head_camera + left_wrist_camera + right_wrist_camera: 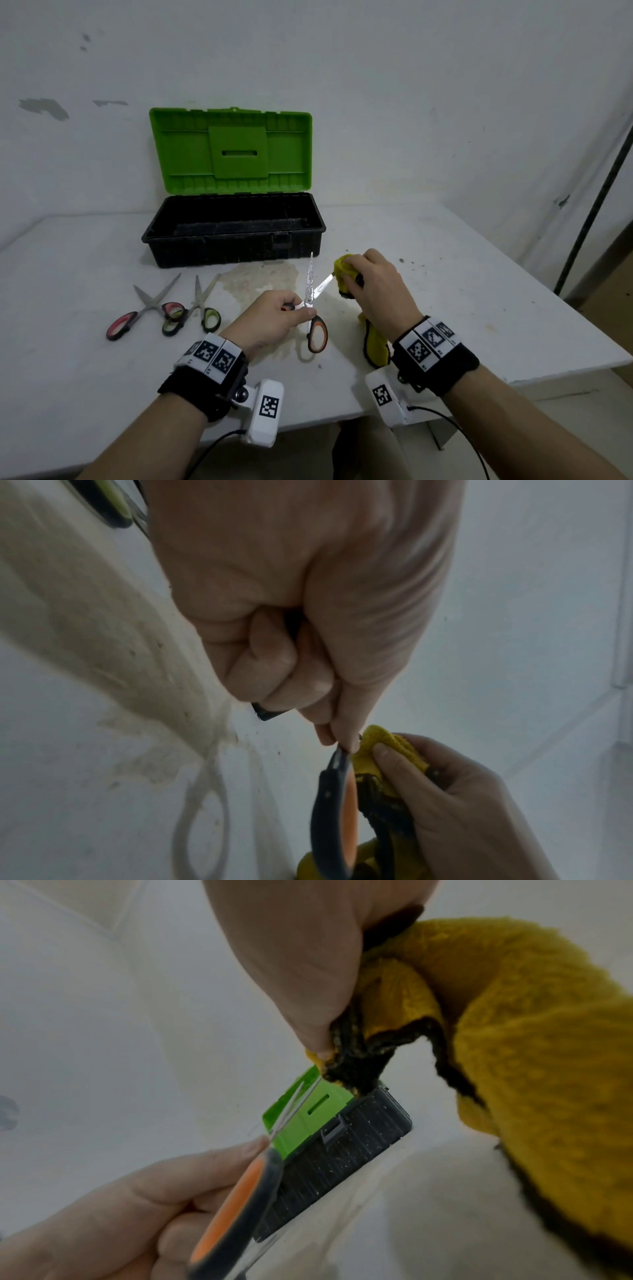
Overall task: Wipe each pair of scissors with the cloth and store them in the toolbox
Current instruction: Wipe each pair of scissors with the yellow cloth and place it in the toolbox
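Observation:
My left hand (pixel 274 320) grips the orange-handled scissors (pixel 317 330) by one handle, blades spread apart above the table. One blade points up toward the toolbox, the other runs right into the yellow cloth (pixel 342 270). My right hand (pixel 373 284) pinches that cloth around the blade's tip; the rest of the cloth (pixel 531 1042) hangs down under the wrist. The orange handle (pixel 349 821) and the cloth (pixel 394 748) show close up in the left wrist view. The toolbox (pixel 236 236) stands behind with its green lid (pixel 233 150) up; the inside looks dark.
Two more pairs of scissors lie on the white table (pixel 85 342) at the left: a red-handled pair (pixel 144 311) and a green-handled pair (pixel 202 308), handles overlapping. A brownish stain (pixel 260 277) marks the table before the toolbox. The table's right edge runs close to my right arm.

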Tool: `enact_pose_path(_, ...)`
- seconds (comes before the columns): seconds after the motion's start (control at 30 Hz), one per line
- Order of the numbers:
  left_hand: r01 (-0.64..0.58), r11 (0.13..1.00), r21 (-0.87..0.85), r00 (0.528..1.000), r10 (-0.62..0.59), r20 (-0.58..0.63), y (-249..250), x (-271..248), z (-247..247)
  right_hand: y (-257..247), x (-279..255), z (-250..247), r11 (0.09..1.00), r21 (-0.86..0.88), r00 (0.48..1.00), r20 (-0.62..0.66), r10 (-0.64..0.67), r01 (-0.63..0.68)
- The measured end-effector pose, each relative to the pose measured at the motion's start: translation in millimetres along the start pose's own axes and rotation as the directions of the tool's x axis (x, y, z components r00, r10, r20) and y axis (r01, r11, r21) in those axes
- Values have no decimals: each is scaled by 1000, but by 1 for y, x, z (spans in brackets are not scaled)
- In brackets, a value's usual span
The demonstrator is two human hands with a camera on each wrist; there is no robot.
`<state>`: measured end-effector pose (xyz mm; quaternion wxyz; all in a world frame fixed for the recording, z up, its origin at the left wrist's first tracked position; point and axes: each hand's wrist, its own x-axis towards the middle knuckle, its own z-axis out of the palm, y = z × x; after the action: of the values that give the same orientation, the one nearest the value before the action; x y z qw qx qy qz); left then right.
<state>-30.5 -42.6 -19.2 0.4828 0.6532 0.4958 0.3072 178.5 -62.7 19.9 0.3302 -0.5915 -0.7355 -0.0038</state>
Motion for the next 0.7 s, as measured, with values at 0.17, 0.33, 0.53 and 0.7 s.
enact_pose_path(0.17,-2,1000,-21,1000,2,0,5,0,1,-16,-16,4,991,15,991,18,-132,131)
enact_pose_path(0.33,-31,999,30,999,31,20,9,-2,3,-14,-16,14,991,-26,989,67,-133,135)
enact_pose_path(0.53,-10,999,39,1000,10,10,3,-3,0,8,6,-2,999,-43,1000,14,17,-16)
enact_pose_path(0.7,-2,999,-50,1000,3,14,5,0,0,-14,-14,-5,978,-3,977,49,-208,209)
